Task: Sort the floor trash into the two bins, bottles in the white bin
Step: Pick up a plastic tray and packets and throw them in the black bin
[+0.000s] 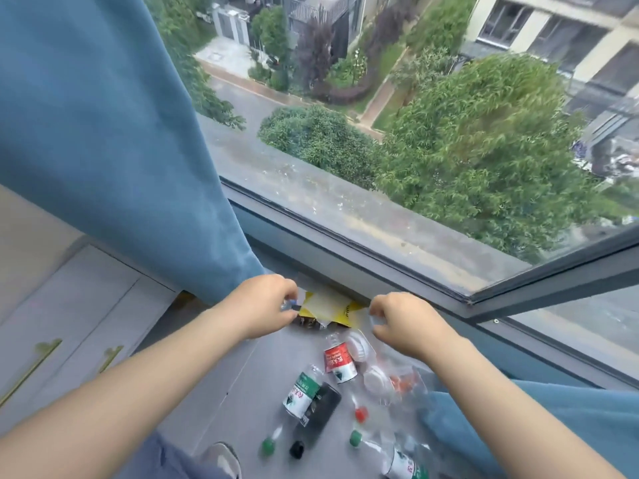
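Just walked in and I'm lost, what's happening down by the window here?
A person is dealing with trash on the floor below the window. The left hand and right hand both reach to a yellow wrapper, fingers curled at its two sides; whether they actually grip it is unclear. A red-label bottle, a green-label bottle and others lie unsorted nearer the person. No bin is in view.

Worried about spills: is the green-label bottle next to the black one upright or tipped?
Tipped. The green-label bottle lies on its side on the grey floor, alongside the black bottle.
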{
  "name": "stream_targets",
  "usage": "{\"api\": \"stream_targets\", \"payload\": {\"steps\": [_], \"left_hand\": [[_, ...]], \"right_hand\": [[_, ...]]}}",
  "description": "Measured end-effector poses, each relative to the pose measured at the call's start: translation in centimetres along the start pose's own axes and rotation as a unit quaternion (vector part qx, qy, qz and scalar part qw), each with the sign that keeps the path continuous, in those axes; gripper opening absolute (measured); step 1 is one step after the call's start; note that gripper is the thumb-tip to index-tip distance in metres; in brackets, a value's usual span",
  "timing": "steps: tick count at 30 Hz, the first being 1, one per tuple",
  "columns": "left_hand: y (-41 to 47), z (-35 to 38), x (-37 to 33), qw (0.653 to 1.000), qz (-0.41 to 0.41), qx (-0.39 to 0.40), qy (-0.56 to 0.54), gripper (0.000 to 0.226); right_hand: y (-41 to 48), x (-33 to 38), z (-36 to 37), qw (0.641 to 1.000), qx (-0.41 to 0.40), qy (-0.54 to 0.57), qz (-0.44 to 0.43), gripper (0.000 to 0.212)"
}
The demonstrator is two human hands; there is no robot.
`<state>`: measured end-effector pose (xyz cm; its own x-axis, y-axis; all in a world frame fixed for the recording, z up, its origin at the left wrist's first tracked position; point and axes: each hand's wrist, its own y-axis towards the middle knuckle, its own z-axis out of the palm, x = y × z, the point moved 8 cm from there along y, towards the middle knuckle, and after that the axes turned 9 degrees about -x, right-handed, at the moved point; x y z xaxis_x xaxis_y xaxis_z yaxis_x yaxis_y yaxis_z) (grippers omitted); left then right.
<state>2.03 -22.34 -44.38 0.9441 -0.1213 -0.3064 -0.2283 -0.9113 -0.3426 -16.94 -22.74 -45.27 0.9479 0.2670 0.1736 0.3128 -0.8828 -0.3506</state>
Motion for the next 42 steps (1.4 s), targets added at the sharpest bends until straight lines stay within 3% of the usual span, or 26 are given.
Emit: {"api": "stream_targets", "payload": {"steps": [8,14,29,33,38,42], "left_hand": [[9.8,18.2,7.9,0.999,0.013,0.004,0.032,0.03],[13.0,25.6,8.5,0.997,0.056,0.016,0.055,0.031],[14.4,30.5,5.1,0.981,0.136,-0.015,0.135,0.017],[13.9,31.6,4.3,0.977,0.151,-0.008,0.153,0.009],[14.1,31.8,5.5,0.978,0.125,0.002,0.167,0.025],[14.3,31.6,6.1,0.982,0.112,-0.01,0.15,0.026]], "right_hand": [[10.8,-3.0,18.2,0.997,-0.02,-0.067,-0.034,0.028],[13.1,-4.0,24.4,0.992,-0.029,-0.102,-0.071,0.03],[10.9,-9.7,26.2,0.993,-0.048,-0.102,0.019,0.038],[9.9,-11.5,28.3,0.993,-0.012,-0.099,0.067,0.042],[8.7,-14.8,29.7,0.985,-0.011,-0.038,0.169,0.064],[8.3,-15.6,29.6,0.979,-0.052,0.046,0.191,0.077]]}}
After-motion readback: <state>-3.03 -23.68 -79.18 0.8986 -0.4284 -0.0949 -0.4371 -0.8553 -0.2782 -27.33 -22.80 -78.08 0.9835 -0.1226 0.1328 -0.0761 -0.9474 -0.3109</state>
